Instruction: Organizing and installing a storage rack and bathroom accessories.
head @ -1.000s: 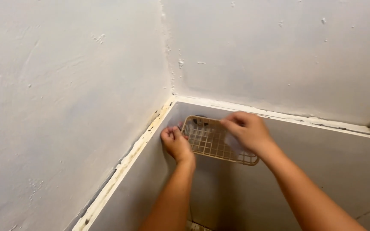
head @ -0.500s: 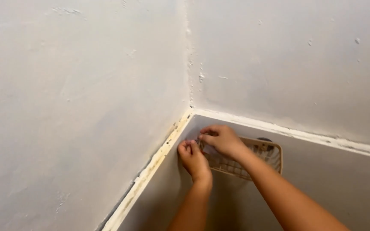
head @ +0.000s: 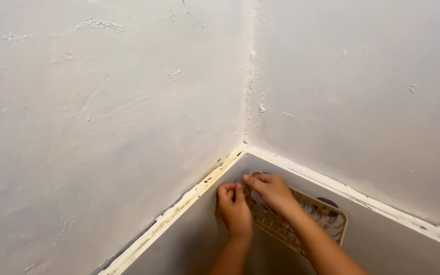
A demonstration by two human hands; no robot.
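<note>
Fingers of left hand (head: 234, 208) curled in tight, tips pinched together up against grey tiled wall (head: 189, 239), close by the corner. Whatever small thing sits between them too hidden to name. Right hand (head: 271, 191) just beside, touching the left at the fingertips; thumb and forefinger narrowed to a pinch at the near end of beige plastic grid basket (head: 314, 219), other fingers bent over its rim. Basket pressed flat against the grey tiles, tilted, far end lower to the right, partly covered by right wrist and forearm. Dark round suction cup (head: 328, 203) at the basket's upper far corner, against the wall. Chipped cream trim strip (head: 179, 210) running along the top of the tiles, just left of both hands. Rough white plaster walls (head: 103, 117) above, meeting in a corner.
</note>
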